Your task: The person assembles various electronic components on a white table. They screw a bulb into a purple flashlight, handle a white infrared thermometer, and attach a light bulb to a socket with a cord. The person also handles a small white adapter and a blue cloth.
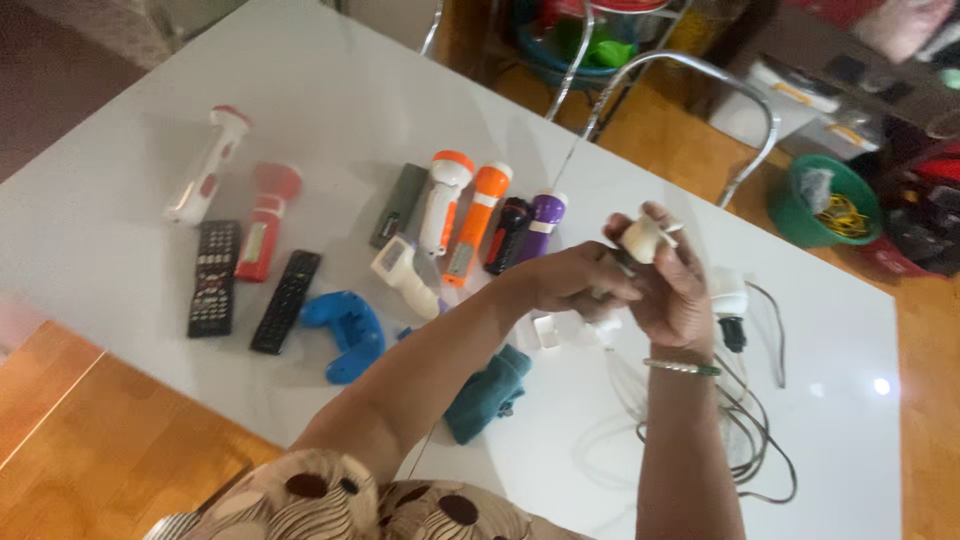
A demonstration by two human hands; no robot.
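Bare table (330, 60) lies open beyond the torches (470, 215); tangled cables (750, 440) crowd the right side.

Small white plug (643, 238) blurred, partly hidden by right hand (672, 288) fingers. Beside it, white charger (728, 300) motion-smeared. Left hand (570, 282) covers the plug's cord.

We see a table (150, 190) with torches (470, 215) in a row at its middle. Two remotes (250, 290) lie left of a game controller (345, 335). A cloth (487, 392) lies under our arms, cables (750, 440) lie to the right, and chairs (680, 95) stand behind the table.
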